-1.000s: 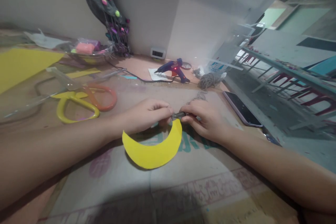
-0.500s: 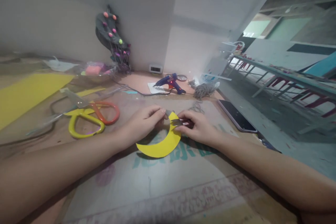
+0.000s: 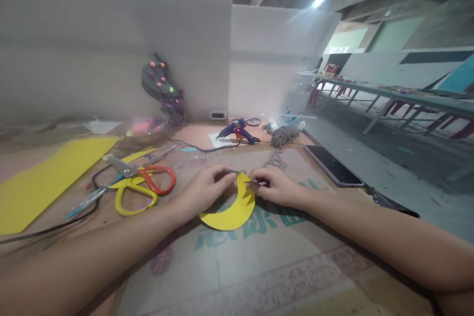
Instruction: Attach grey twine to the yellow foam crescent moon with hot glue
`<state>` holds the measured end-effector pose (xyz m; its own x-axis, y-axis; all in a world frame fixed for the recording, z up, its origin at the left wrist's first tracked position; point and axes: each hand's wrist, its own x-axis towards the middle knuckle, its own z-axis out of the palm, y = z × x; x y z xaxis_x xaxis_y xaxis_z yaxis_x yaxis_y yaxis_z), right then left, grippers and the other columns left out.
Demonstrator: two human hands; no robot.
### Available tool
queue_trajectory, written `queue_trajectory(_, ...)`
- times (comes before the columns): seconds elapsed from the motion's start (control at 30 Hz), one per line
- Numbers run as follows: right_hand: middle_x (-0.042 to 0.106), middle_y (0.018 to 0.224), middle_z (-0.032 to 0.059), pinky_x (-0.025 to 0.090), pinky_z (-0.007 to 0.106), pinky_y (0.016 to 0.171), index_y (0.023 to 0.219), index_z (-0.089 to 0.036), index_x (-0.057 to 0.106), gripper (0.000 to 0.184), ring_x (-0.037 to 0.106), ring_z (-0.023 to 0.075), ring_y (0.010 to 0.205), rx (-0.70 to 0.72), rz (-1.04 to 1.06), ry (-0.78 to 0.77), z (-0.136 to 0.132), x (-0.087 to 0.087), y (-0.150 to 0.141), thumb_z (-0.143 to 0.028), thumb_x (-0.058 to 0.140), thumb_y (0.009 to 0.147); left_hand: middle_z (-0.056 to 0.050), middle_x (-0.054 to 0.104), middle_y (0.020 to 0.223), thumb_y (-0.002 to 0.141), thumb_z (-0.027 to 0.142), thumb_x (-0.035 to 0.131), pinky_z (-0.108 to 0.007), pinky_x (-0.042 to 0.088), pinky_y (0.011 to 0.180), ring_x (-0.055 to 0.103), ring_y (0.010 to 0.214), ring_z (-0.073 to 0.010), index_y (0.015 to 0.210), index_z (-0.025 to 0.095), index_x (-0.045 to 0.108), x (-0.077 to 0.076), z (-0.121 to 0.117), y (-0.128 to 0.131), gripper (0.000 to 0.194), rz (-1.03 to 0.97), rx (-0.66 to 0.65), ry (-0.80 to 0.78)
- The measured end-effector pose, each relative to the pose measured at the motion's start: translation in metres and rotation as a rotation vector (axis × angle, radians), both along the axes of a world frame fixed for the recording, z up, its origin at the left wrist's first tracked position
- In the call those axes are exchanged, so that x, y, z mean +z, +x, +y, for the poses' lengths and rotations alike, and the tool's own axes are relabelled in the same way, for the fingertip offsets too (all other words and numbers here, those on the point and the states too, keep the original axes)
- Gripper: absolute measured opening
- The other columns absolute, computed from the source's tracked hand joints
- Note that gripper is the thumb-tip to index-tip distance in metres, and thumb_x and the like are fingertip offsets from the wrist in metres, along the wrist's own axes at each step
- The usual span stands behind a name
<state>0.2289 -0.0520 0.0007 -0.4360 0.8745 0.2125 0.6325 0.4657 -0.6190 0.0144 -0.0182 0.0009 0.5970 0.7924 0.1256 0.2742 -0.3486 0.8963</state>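
Crescent of yellow paper (image 3: pixel 231 218) is at scene centre, far end pinched by the left hand (image 3: pixel 210 187), grip narrow. The right hand (image 3: pixel 274 185) holds small, dark metal snips (image 3: pixel 258 182) over it.

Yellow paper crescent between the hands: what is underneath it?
Under the yellow paper crescent is a tan cardboard sheet with green printed characters, partly visible past its lower edge. Any marks directly beneath are covered and cannot be seen.

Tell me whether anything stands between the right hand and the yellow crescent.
Only the small pointed tool in the right hand, its tip over the yellow crescent near the upper end. Nothing else visible stands between them; the left hand is at the opposite side.
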Motion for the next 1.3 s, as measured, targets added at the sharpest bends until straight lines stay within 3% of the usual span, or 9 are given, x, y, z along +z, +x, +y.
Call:
queue_trajectory(0.3,0.037,0.057,-0.006,0.028,0.02,0.052,0.063,-0.018,0.045,0.022,0.036,0.0081,0.054,0.008,-0.017,0.045,0.0012,0.0005,-0.0014,-0.026,0.052,0.083,-0.003,0.066,0.078,0.088,0.041,0.051,-0.024,0.043,0.06,0.056,0.067,-0.0141,0.099,0.014,0.063,-0.0057,0.004,0.0006,0.031,-0.022,0.008,-0.054)
queue_trajectory(0.67,0.043,0.058,-0.0056,0.03,0.019,0.053,0.069,-0.016,0.055,0.012,0.04,0.0079,0.054,-0.017,-0.023,0.068,0.0005,-0.0032,0.0004,-0.02,0.052,0.08,-0.001,0.065,0.079,0.08,0.028,0.056,-0.024,0.045,0.063,0.059,0.068,-0.0137,0.101,0.015,0.061,-0.0018,0.0044,0.0022,0.025,-0.057,-0.009,-0.183)
queue_trajectory(0.77,0.047,0.06,-0.0046,0.032,0.019,0.054,0.072,-0.015,0.058,0.013,0.043,0.0081,0.055,-0.022,-0.013,0.078,0.0004,-0.0028,0.0007,-0.021,0.052,0.081,0.0,0.064,0.075,0.083,0.033,0.055,-0.023,0.045,0.062,0.058,0.068,-0.013,0.094,0.015,0.062,0.0013,0.0027,0.0017,0.022,-0.035,-0.017,-0.155)
queue_trajectory(0.93,0.05,0.061,-0.0037,0.033,0.019,0.055,0.074,-0.015,0.06,0.011,0.044,0.0082,0.056,-0.008,-0.019,0.091,0.0017,-0.0034,0.0012,-0.02,0.053,0.081,0.0,0.063,0.072,0.084,0.047,0.054,-0.019,0.035,0.044,0.051,0.055,-0.0102,0.09,0.016,0.063,0.0029,0.0008,0.0004,0.033,0.03,0.029,-0.154)
queue_trajectory(1.3,0.057,0.063,-0.0017,0.036,0.019,0.054,0.078,-0.014,0.063,0.01,0.048,0.0091,0.056,-0.019,-0.039,0.089,0.0004,-0.0021,0.0024,-0.017,0.053,0.08,-0.001,0.062,0.073,0.083,0.039,0.053,-0.02,0.038,0.048,0.053,0.055,-0.011,0.09,0.017,0.061,-0.0061,0.007,-0.0006,0.024,0.024,-0.006,-0.196)
